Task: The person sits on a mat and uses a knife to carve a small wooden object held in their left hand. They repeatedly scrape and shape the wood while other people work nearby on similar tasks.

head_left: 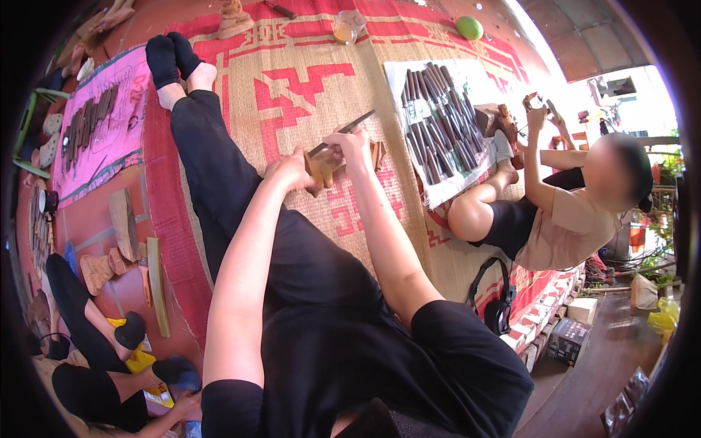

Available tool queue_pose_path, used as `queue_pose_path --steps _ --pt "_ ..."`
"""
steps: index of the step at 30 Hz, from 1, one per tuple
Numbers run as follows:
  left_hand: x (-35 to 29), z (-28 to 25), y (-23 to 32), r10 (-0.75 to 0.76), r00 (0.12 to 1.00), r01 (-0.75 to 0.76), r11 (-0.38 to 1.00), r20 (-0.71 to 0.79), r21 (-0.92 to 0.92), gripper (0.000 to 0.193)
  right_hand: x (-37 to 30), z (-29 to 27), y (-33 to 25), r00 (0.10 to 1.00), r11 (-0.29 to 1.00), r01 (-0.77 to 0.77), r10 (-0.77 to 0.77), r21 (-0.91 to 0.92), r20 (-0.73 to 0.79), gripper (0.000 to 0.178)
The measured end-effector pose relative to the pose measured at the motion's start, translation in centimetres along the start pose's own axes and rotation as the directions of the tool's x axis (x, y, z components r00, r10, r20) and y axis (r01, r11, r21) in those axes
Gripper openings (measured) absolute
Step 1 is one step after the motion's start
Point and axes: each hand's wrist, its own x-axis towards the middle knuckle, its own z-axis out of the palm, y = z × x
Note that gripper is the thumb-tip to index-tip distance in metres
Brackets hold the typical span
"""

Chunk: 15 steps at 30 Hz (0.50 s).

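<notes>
My left hand [289, 172] is closed round a small brown wooden piece [320, 175], held above my lap, its shape partly hidden by my fingers. My right hand [353, 149] grips a long, narrow, dark hand tool [362, 120], which lies slantwise across the wood. One end of the tool sticks out beyond my right fingers; I cannot tell whether it is a file or a chisel. Just past my right hand, another brown wooden piece [377, 155] rests on the woven mat [307, 66].
Many dark-handled tools lie on a white cloth [435, 191] at right, others on a pink cloth [131, 139] at left. A person [562, 212] sits at right, holding a carving. A glass [349, 28], a green fruit [469, 28] and a wooden figure [234, 20] stand far off.
</notes>
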Motion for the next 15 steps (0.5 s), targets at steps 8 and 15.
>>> queue_pose_path --steps 8,15 --pt "0.7 0.4 -0.3 -0.012 1.000 0.011 1.000 0.028 0.022 0.118 1.5 -0.8 0.8 0.999 0.997 0.039 -0.041 -0.061 -0.030 0.016" --pt "0.7 1.2 -0.4 -0.041 0.998 0.041 0.999 -0.048 0.008 0.120 1.2 -1.5 1.1 0.999 0.991 0.023 -0.029 -0.130 -0.046 0.014"
